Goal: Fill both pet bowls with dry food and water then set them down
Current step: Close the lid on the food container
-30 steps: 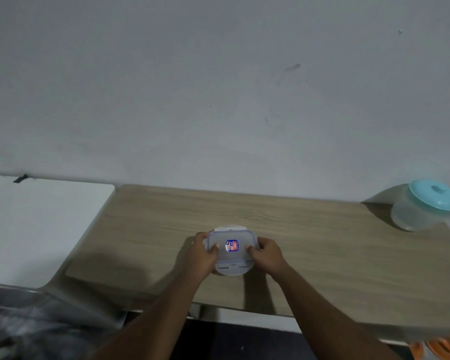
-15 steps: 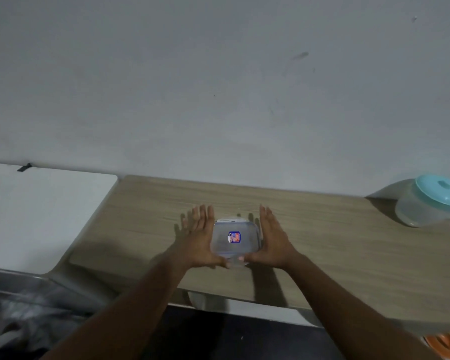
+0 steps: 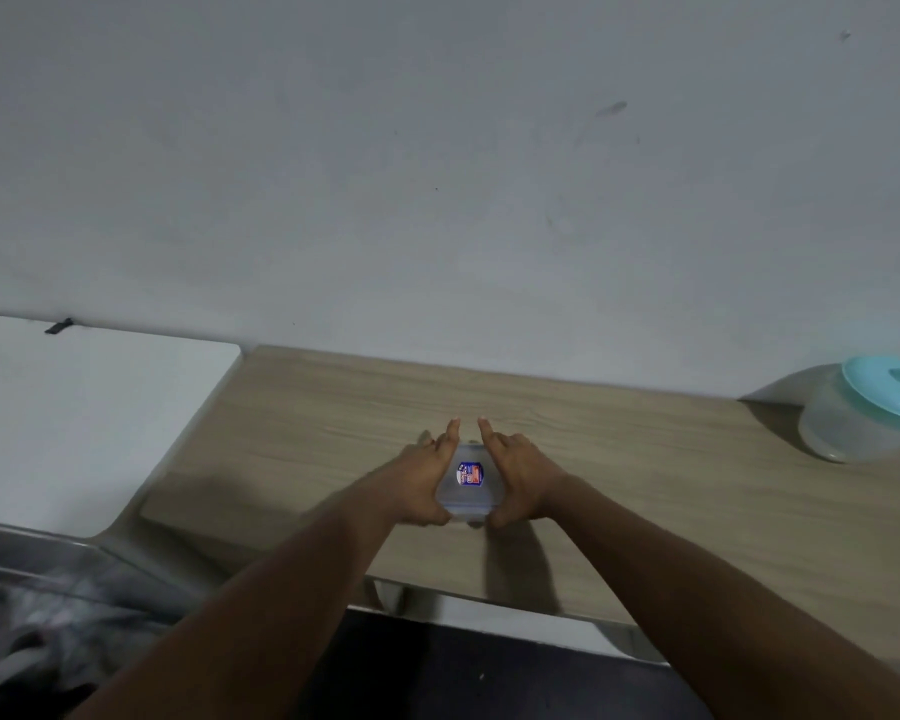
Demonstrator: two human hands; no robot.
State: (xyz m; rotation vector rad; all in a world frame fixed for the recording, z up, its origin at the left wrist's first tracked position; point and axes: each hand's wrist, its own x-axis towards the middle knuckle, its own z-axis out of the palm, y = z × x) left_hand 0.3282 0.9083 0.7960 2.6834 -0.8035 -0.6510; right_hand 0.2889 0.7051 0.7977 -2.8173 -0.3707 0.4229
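Plain grey wall backs a wood-grain table (image 3: 645, 491), where a small clear lidded container (image 3: 470, 483) with a blue and red sticker sits near the front edge. The left hand (image 3: 421, 483) and the right hand (image 3: 520, 478) press against its two sides, forefingers stretched past it toward the wall and thumbs hooked at its near corners. Well to the right of that container stands a translucent tub with a teal lid (image 3: 868, 410). No pet bowl shows. The step looks like unclipping the lid; best to keep the base flat on the table and lift the side flaps evenly, so nothing inside jumps out.
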